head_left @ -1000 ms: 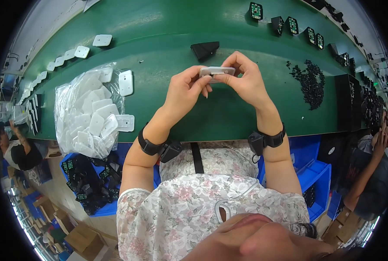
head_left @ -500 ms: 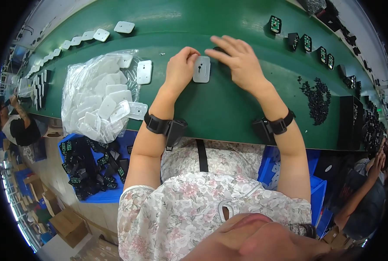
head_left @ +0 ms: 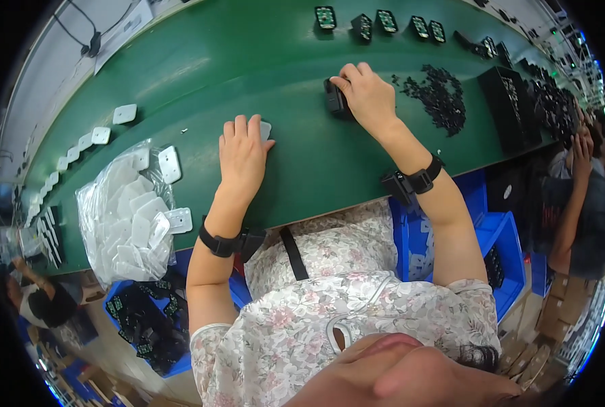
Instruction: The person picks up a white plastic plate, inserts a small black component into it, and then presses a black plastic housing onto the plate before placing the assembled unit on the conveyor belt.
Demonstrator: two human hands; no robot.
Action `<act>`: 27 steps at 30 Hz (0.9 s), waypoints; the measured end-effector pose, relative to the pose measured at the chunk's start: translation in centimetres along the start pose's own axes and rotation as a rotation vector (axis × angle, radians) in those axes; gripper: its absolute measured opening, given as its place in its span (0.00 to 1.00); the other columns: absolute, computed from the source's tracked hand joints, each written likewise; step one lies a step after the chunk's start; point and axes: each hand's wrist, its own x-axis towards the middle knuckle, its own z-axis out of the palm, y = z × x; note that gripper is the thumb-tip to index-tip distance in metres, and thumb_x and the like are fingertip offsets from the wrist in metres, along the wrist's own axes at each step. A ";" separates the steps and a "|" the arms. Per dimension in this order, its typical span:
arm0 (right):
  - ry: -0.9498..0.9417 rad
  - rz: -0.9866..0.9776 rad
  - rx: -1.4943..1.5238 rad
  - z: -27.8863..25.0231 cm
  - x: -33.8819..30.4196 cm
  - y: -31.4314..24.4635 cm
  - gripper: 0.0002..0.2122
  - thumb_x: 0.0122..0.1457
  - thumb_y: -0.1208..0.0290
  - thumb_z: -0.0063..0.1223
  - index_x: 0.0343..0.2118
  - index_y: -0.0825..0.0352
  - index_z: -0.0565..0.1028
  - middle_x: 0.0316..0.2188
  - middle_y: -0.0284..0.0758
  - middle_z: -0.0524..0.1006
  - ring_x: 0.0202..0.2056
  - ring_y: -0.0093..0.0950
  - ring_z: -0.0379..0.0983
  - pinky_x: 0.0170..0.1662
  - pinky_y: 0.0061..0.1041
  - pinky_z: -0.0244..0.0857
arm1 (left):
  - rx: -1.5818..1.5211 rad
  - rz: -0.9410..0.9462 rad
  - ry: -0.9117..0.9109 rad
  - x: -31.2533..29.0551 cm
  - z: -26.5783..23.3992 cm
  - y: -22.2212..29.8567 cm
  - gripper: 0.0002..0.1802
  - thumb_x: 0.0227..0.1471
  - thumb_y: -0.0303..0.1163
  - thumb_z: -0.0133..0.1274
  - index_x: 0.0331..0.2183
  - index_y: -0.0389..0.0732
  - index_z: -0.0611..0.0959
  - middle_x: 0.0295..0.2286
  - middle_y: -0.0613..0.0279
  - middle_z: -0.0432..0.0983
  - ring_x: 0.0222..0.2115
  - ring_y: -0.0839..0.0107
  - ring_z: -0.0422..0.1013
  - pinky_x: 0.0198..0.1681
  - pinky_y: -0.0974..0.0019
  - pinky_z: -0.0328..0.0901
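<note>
My left hand [head_left: 242, 154] lies flat on the green table [head_left: 248, 74], palm down, covering a white flat plate [head_left: 266, 129] whose corner shows beside the fingers. My right hand [head_left: 367, 98] reaches further out and to the right and grips a small black part [head_left: 333, 100] on the table. Both wrists wear black bands. A heap of small black pieces [head_left: 438, 95] lies just right of the right hand.
A clear bag of white plates [head_left: 126, 220] lies at the left, loose white plates [head_left: 168, 163] beside it. A row of black parts [head_left: 377, 20] runs along the far edge. Black trays [head_left: 509, 102] stand at right. Blue bins [head_left: 499, 237] sit below the table. Another person [head_left: 577, 197] works at right.
The white plate held in both hands was laid on the table. My left hand now rests on it, and my right hand moved out to the right onto a black part.
</note>
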 end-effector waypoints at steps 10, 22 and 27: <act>-0.114 -0.535 -0.168 -4.4 -1.3 2.4 0.20 0.44 0.83 0.48 0.43 0.59 0.71 0.49 0.35 0.69 0.48 0.36 0.66 0.45 0.33 0.65 | -0.391 0.401 0.001 0.9 1.6 1.2 0.27 0.38 0.23 0.58 0.45 0.38 0.72 0.42 0.56 0.69 0.44 0.57 0.65 0.47 0.59 0.61; -0.488 -0.158 0.351 -5.0 -1.9 4.2 0.23 0.56 0.66 0.53 0.56 0.60 0.64 0.40 0.37 0.71 0.38 0.32 0.69 0.44 0.27 0.64 | -0.360 0.224 0.106 -0.8 1.5 0.9 0.28 0.37 0.25 0.60 0.44 0.38 0.72 0.41 0.56 0.70 0.44 0.57 0.65 0.48 0.56 0.61; -0.218 -0.460 0.371 -5.8 -4.7 2.5 0.21 0.43 0.74 0.62 0.44 0.64 0.72 0.40 0.38 0.71 0.41 0.37 0.68 0.46 0.31 0.62 | -0.321 0.234 0.141 -0.6 1.9 1.2 0.27 0.37 0.24 0.59 0.44 0.39 0.73 0.40 0.59 0.70 0.44 0.58 0.65 0.47 0.59 0.61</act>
